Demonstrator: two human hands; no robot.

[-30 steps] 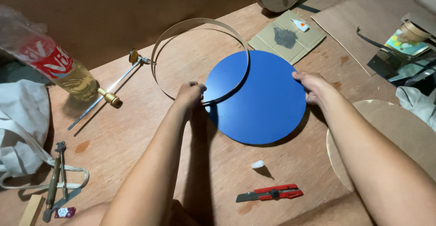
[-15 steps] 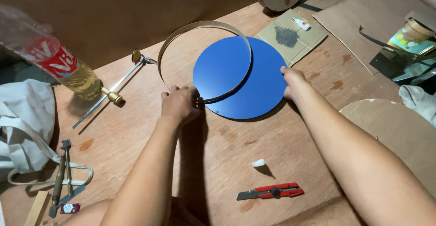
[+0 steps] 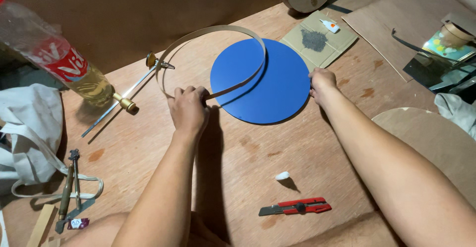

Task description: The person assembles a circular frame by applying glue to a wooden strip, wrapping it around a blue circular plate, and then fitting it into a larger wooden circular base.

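Both hands have slid the blue disc leftward. Left hand, fingers clamped on the thin wooden strip, sits at the disc's left edge; the strip loops away over the disc. Right hand presses the disc's right rim, fingers curled together.

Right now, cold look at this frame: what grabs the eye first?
The bright blue disc lying flat mid-table stands out most, with the right hand on its right edge. A thin pale strip bent into a hoop curves partly over the disc's left side, its ends pinched in the left hand. Next come the red utility knife near the front edge and the plastic bottle of yellowish liquid lying at far left.
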